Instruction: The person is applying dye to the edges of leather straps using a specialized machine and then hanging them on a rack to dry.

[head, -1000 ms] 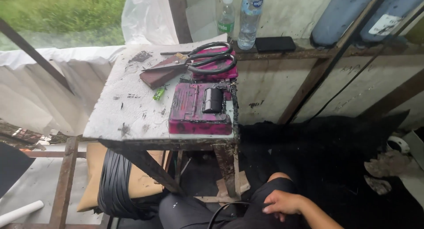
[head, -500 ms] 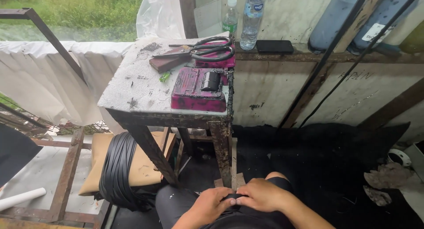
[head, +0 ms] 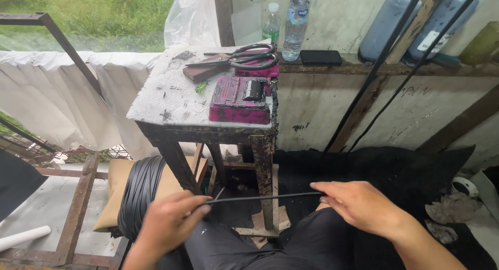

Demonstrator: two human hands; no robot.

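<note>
- At the bottom of the frame, the left hand (head: 169, 223) pinches one end of a thin black strip (head: 262, 198), fingers closed on it near its tip.
- The right hand (head: 358, 205), lower right of centre, clamps the other end of the strip between thumb and fingers.
- The strip runs nearly level between the two hands, stretched straight across the lower middle of the frame, above the person's dark-clad lap.
- Just beyond the left hand, at lower left, a coil of black strips (head: 139, 192) wraps over a tan cushion-like bundle under the table.
- A rusty metal frame (head: 78, 207) lies on the floor further left, with a white tube (head: 23, 238) at the bottom left corner.
- In the middle of the frame stands a worn small table (head: 166, 101) with a white, scuffed top and dark legs.
- On the table's right side sits a magenta box (head: 240, 99) with a black roller part on top.
- Behind it, at the table's far edge, large black-handled scissors (head: 244, 55) rest partly on a second magenta block.
- On the ledge at upper centre stand two clear plastic bottles (head: 296, 25), and a black phone (head: 320, 57) lies just to their right.
</note>
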